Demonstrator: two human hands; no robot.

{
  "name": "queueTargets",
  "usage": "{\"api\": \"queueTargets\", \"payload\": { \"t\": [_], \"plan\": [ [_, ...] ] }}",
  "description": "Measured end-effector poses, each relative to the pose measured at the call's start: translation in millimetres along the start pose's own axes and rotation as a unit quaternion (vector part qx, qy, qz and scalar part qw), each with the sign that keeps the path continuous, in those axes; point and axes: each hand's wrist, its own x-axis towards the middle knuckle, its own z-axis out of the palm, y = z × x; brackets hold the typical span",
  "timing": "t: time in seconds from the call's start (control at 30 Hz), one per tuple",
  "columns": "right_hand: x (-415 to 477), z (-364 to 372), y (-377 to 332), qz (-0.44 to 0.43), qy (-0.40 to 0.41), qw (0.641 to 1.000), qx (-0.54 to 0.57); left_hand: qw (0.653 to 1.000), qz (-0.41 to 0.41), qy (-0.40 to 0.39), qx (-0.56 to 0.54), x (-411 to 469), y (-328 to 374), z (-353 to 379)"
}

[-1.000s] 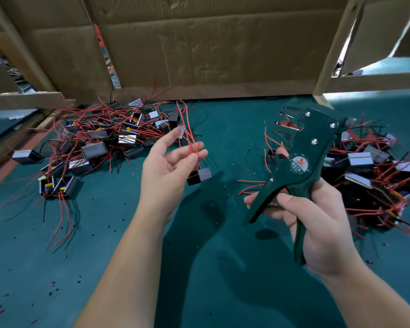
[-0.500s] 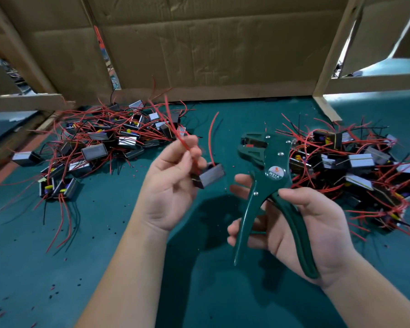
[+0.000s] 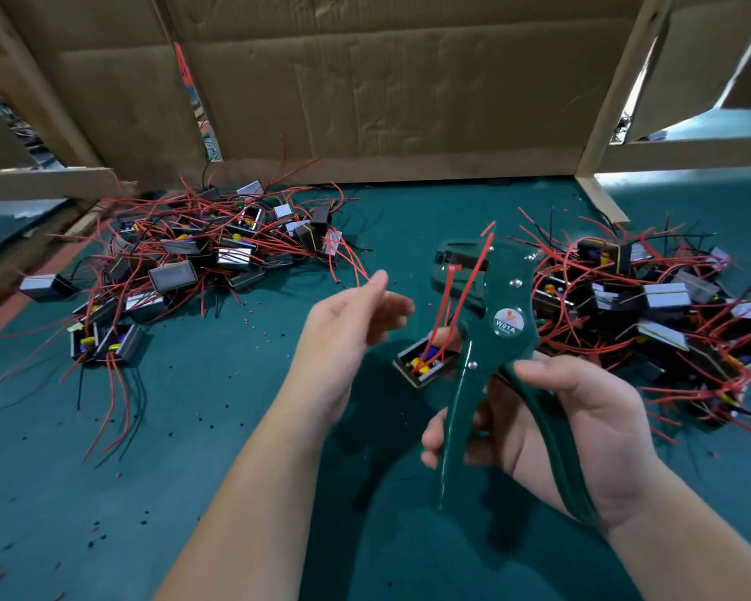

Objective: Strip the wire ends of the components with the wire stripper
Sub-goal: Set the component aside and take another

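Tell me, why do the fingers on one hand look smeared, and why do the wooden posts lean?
Head view: motion blur smears the fingertips of the left hand, while the right hand and its green metal wire stripper look sharp; the wide-angle lens tilts the pale wooden post at the right edge; light from above casts soft shadows on the teal mat.

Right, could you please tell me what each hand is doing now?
Left hand: open, holding nothing.
Right hand: gripping the wire stripper.
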Motion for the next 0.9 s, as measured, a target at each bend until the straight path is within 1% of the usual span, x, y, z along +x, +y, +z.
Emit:
{"api": "queueTargets", "payload": {
  "t": [0.03, 0.1, 0.13, 0.17, 0.27, 0.37, 0.4, 0.47, 0.57, 0.63, 0.73, 0.8, 0.9],
  "plan": [
    [-1, 0, 1, 0.008, -0.012, 1.000, -0.006, 0.999, -0.023, -0.036, 0.000, -1, 0, 1],
    [-2, 2, 3, 0.029, -0.035, 0.999, -0.026, 0.986, -0.077, -0.128, -0.078, -5, 3, 3],
    [-3, 2, 3, 0.041, -0.045, 0.998, -0.035, 0.975, -0.082, -0.168, -0.119, -6, 5, 2],
    [-3, 3, 3, 0.052, -0.051, 0.997, -0.038, 0.968, -0.075, -0.192, -0.146, -6, 5, 1],
    [-3, 2, 2, 0.058, -0.061, 0.996, -0.023, 0.953, -0.042, -0.226, -0.199, -7, 3, -6],
    [-4, 3, 1, 0.034, -0.075, 0.997, -0.010, 0.933, -0.003, -0.293, -0.208, -11, 4, -9],
    [-4, 2, 1, 0.028, -0.073, 0.997, -0.004, 0.932, 0.004, -0.298, -0.208, -13, 5, -8],
    [-4, 1, 0, 0.023, -0.060, 0.998, 0.007, 0.944, -0.002, -0.264, -0.197, -12, 5, -7],
    [-3, 0, 0, -0.005, -0.042, 0.999, 0.006, 0.978, 0.002, -0.165, -0.129, -9, 7, -6],
    [-2, 1, 1, -0.019, -0.016, 1.000, -0.005, 0.987, 0.000, -0.104, -0.119, -8, 10, -6],
    [-1, 1, 2, -0.028, 0.013, 0.999, -0.017, 0.997, 0.025, -0.026, -0.074, -6, 10, -5],
    [-1, 1, 2, -0.030, 0.027, 0.999, -0.014, 0.998, 0.049, 0.001, -0.048, -4, 9, -5],
    [-1, 1, 3, -0.029, 0.039, 0.999, -0.021, 0.995, 0.078, -0.006, -0.054, -5, 8, -3]
  ]
}}
